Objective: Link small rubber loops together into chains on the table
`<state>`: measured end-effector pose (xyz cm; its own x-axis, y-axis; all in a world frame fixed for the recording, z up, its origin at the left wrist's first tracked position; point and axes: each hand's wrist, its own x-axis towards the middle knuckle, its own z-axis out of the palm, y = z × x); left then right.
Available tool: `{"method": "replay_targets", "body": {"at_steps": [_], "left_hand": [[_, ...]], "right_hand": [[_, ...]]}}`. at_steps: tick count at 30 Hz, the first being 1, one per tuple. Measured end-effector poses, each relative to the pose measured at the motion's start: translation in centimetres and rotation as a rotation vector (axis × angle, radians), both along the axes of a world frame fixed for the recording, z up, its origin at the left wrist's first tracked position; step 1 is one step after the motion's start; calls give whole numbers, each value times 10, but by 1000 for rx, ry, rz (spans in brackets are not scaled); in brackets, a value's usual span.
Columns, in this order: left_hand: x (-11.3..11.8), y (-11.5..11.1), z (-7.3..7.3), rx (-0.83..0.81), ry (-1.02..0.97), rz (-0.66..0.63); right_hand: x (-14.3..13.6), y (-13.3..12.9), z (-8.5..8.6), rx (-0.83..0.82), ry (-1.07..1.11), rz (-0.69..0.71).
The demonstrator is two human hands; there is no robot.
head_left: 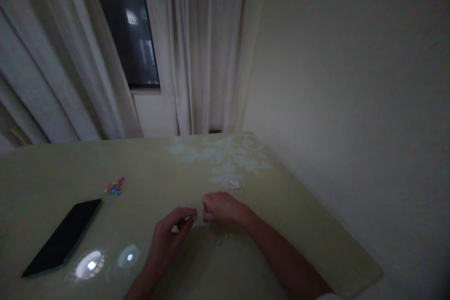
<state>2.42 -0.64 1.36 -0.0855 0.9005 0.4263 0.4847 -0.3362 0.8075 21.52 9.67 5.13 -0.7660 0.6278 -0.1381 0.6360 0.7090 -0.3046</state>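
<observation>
My left hand (172,230) is closed in a pinch over the table, thumb and forefinger pressed together at a tiny pale thing I cannot make out. Just to its right, my right hand (221,207) is closed with its fingers curled. Anything inside the right hand is hidden. A narrow gap separates the two sets of fingertips. Beyond my right hand lies a little cluster of small white pieces (234,185), seemingly on or in clear plastic. A faint, clear loop-like shape (221,238) shows on the table below my right hand.
A small heap of bright multicoloured pieces (114,186) lies to the left. Nearer, a dark flat phone or tablet (63,239) rests at a slant. The glossy table (147,168) reflects two lights and meets a wall (333,103) at right. Curtains (197,56) hang behind.
</observation>
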Motion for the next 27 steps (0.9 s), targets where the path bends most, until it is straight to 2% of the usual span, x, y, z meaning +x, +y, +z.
{"method": "replay_targets", "body": {"at_steps": [2, 4, 7, 10, 13, 16, 23, 27], "left_hand": [[-2, 3, 1, 47, 21, -88], [-3, 5, 4, 65, 34, -111], [-2, 5, 8, 99, 19, -140], [4, 5, 7, 135, -6, -178], [9, 4, 3, 147, -37, -240], [11, 2, 0, 164, -57, -211], [11, 1, 9, 147, -38, -196], [11, 0, 9, 121, -3, -193]], "right_hand": [[4, -4, 7, -106, 141, -1], [9, -13, 8, -227, 328, -19], [15, -30, -4, -386, 601, -65], [18, -42, -18, -489, 785, -125], [18, -44, -26, -531, 847, -137], [18, -46, -30, -597, 866, -133], [13, -47, -45, -755, 949, -217], [10, -45, -48, -731, 945, -249]]}}
